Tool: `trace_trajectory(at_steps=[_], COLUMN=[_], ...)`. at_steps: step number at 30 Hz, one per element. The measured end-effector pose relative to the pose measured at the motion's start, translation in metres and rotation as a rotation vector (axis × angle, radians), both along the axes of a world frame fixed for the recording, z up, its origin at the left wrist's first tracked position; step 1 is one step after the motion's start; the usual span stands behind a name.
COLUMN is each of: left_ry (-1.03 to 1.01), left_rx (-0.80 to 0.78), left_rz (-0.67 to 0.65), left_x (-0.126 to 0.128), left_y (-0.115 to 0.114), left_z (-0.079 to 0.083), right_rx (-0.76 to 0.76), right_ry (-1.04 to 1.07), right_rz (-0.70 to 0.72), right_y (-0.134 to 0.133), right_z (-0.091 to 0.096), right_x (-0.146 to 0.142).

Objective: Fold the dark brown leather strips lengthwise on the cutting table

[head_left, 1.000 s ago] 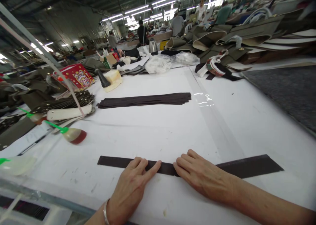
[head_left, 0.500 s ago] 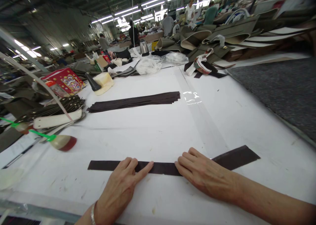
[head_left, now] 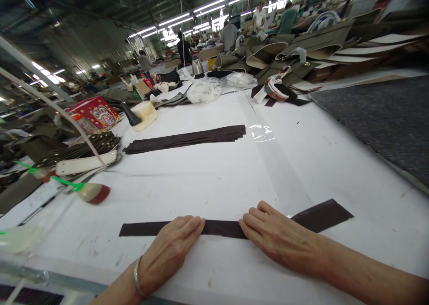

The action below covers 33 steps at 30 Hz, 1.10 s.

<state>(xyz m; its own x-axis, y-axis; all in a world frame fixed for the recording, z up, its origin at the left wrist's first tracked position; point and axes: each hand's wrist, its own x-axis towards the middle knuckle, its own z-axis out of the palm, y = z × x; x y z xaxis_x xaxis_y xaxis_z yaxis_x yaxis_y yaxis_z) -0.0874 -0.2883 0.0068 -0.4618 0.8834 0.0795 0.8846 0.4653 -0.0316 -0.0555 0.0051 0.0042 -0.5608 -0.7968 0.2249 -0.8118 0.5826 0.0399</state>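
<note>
A dark brown strip (head_left: pixel 226 228) lies across the white table in front of me. Left of my right hand it is narrow, as if folded lengthwise; beyond that hand it is wider and slants up to the right. My left hand (head_left: pixel 172 242), with a bracelet at the wrist, presses the narrow part with its fingers held together. Curled fingers of my right hand (head_left: pixel 275 229) pinch and press the strip where the narrow part ends. The strip beneath both hands is hidden. Farther back rests a stack of similar dark strips (head_left: pixel 187 138).
On the left are a squeeze bottle (head_left: pixel 94 192) of reddish-brown liquid, a pale strap piece (head_left: pixel 85 162) and a red box (head_left: pixel 97 113). A dark-handled tool (head_left: pixel 132 115) lies on a yellowish block. Grey felt (head_left: pixel 375 117) covers the right side. People work far back.
My left hand's index finger, stretched out along the strip before, has drawn in beside the other fingers. The right hand stays nearly in place. The view has shifted slightly.
</note>
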Motion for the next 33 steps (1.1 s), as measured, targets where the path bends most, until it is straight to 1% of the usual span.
trace_trajectory(at_steps=[3,6,11,14,18,20,22,25,26,28,30,33], left_ry=[-0.068,-0.116,-0.163,-0.162,-0.128,-0.112,-0.085,-0.045,-0.051,-0.082,-0.088,-0.056], left_rx=[-0.046,-0.089,-0.198,-0.237,-0.251,-0.233,-0.171,0.042,0.113,0.198,0.205,0.180], left_rz=[-0.022,-0.003,0.070,0.078,0.075,0.076,0.091,0.146,0.140,0.065,-0.025,-0.051], left_x=[-0.002,-0.002,0.000,0.002,0.002,0.001,0.001,0.008,0.012,0.023,0.032,0.039], left_y=[0.000,0.003,0.023,0.036,0.042,0.041,0.042,0.055,0.062,0.076,0.086,0.086], left_z=[0.001,0.003,0.016,0.023,0.027,0.026,0.025,0.021,0.018,0.012,0.005,-0.002], right_rx=[0.001,-0.011,-0.024,-0.013,-0.019,-0.038,-0.065,-0.101,-0.107,-0.108,-0.101,-0.138], right_ry=[-0.003,0.001,0.009,0.006,-0.021,-0.059,-0.113,-0.183,-0.194,-0.209,-0.240,-0.369], right_rz=[0.004,0.004,0.003,0.006,-0.006,-0.031,-0.071,-0.154,-0.178,-0.214,-0.239,-0.320], right_y=[0.002,0.005,0.010,0.013,0.019,0.022,0.023,0.021,0.020,0.017,0.015,0.016], right_z=[0.000,-0.001,-0.003,-0.002,-0.001,-0.001,-0.001,0.000,0.000,0.001,0.001,0.003], right_x=[0.000,0.001,0.004,0.005,0.007,0.007,0.008,0.009,0.009,0.009,0.009,0.015])
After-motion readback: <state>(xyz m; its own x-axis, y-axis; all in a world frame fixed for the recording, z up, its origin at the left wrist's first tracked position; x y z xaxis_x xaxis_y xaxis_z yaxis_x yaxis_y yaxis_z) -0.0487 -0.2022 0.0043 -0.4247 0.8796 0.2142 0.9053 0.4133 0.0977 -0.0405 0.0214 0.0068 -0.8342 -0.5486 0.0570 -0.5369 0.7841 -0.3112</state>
